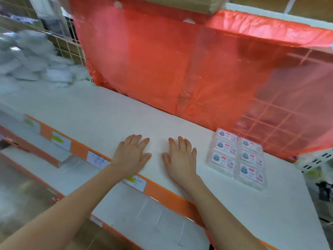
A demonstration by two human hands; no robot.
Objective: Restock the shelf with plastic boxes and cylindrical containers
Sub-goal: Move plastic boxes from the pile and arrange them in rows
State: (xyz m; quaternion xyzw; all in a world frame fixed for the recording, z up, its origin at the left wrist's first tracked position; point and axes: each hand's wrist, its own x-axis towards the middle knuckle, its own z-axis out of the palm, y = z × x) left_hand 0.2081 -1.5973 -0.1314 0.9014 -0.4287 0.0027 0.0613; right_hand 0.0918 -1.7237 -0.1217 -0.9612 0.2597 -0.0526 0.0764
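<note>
Both hands lie flat on the white shelf (108, 112), palms down and fingers spread. My left hand (130, 154) rests near the shelf's front edge. My right hand (181, 158) rests beside it, a short gap between the two. Neither hand holds anything. To the right of my right hand, several clear plastic boxes (237, 157) with white and pink labels lie in two rows on the shelf, apart from my fingers. No cylindrical containers show.
A red translucent plastic sheet (171, 60) hangs over a wire grid behind the shelf. Blurred white packaged goods (36, 56) pile at the far left. An orange price strip (162, 192) with labels edges the shelf front. Lower white shelves (147, 217) step out below.
</note>
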